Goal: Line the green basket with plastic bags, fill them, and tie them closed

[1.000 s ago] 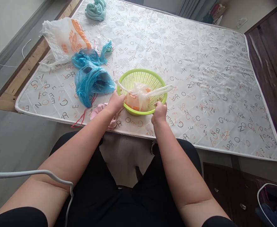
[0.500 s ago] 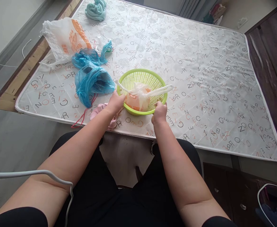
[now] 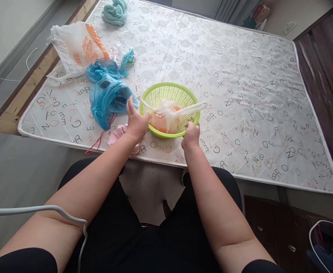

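Note:
A lime-green plastic basket [image 3: 170, 87] rests near the mattress's front edge. Inside it sits a white plastic bag [image 3: 166, 117] with orange print, its handle loops hanging over the basket's rim on both sides. My right hand [image 3: 191, 134] is closed around the basket's right front rim. At the left side of the basket, my left hand [image 3: 137, 120] has its fingers spread and raised off the rim, the thumb close to the basket. Beyond those fingers lies a crumpled blue plastic bag [image 3: 106, 100]. A pink knitted cloth [image 3: 117, 134] is partly hidden under my left wrist.
The mattress [image 3: 240, 94] bears a letter print. At the back left lie another white plastic bag [image 3: 78, 45] with orange print and a teal cloth [image 3: 114, 13]. Red string [image 3: 98, 142] trails by the front edge. A pale cable [image 3: 41, 208] crosses my left arm.
My left hand has let go of the basket's left rim, and its fingers have opened and lifted. My right hand and the basket stay in place.

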A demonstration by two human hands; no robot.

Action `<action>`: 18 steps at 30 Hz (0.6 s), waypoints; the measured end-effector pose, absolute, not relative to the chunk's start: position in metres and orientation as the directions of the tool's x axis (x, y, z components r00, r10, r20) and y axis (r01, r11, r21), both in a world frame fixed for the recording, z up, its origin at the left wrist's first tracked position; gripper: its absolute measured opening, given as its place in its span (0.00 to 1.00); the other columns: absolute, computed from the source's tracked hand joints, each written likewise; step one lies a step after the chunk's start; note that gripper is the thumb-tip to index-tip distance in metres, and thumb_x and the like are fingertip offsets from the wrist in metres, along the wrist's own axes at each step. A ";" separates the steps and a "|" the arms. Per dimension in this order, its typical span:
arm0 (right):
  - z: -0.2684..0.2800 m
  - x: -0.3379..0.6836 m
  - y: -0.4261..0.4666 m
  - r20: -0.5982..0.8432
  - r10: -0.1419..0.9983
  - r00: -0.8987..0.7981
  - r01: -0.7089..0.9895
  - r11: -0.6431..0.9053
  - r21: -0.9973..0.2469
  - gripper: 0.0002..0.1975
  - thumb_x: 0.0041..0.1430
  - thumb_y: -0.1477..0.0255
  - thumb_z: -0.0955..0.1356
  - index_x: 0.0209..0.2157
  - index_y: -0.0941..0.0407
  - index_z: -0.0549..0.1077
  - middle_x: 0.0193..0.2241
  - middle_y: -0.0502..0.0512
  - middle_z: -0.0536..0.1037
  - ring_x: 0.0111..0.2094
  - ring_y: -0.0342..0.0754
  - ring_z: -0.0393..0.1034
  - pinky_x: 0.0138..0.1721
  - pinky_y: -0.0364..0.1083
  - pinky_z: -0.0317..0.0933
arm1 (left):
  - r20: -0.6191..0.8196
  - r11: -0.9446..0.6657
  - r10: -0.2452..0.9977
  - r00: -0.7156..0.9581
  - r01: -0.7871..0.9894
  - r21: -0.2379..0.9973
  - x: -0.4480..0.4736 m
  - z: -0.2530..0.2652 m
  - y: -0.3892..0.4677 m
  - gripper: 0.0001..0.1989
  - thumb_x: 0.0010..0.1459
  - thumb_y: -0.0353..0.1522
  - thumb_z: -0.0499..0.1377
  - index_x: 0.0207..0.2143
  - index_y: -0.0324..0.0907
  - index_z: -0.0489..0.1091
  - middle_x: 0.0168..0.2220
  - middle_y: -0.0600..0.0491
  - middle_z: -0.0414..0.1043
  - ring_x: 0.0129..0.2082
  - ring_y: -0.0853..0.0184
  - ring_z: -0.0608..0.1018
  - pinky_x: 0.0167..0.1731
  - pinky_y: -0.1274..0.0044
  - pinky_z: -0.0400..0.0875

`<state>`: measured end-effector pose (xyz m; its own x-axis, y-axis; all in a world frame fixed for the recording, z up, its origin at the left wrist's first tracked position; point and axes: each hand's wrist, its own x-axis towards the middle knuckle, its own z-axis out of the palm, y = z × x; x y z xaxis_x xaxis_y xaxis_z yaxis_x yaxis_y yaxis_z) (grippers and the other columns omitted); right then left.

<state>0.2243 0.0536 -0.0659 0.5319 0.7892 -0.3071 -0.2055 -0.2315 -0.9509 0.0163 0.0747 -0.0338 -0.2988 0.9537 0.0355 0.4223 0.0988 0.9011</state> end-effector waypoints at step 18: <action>-0.058 0.213 0.050 -0.214 0.847 0.487 -0.166 -0.151 -0.974 0.18 0.49 0.76 0.62 0.44 0.52 0.69 0.39 0.49 0.75 0.39 0.43 0.71 0.44 0.45 0.69 | 0.026 -0.278 0.947 0.320 0.778 0.564 0.040 -0.016 0.050 0.24 0.61 0.30 0.62 0.60 0.48 0.74 0.77 0.49 0.53 0.70 0.48 0.67 0.68 0.59 0.63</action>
<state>0.2128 0.0498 -0.0582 0.4869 0.8468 -0.2144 -0.1665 -0.1510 -0.9744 0.0397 0.0499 -0.0155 0.3196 0.9472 0.0265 0.7776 -0.2781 0.5639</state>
